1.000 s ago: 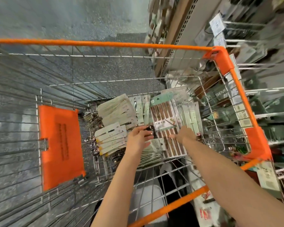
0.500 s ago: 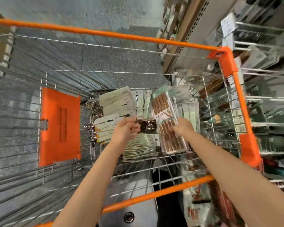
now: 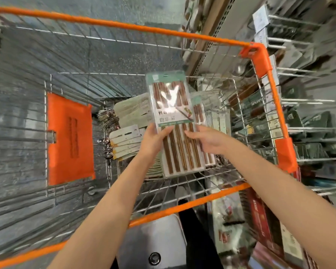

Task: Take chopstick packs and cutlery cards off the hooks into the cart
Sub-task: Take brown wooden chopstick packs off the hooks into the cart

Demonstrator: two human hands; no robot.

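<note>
A clear pack of brown chopsticks (image 3: 173, 121) with a green header is held above the cart's floor, tilted toward me. My left hand (image 3: 153, 140) grips its left edge and my right hand (image 3: 204, 138) holds its right edge. Under it a second chopstick pack (image 3: 199, 113) lies flat. White cutlery cards (image 3: 126, 140) with metal spoons or forks (image 3: 107, 121) are stacked at the left of the pile. The wire cart with its orange rim (image 3: 182, 35) surrounds everything.
An orange flap (image 3: 70, 138) hangs on the cart's left wall. Shelving with wire hooks (image 3: 303, 72), price tags and dark packaged goods (image 3: 314, 121) stands close on the right. Grey speckled floor lies beyond the cart.
The top chopstick pack has come up off the pile in the cart, and both hands have risen with it. My left hand moved from the cards onto the pack's left edge.
</note>
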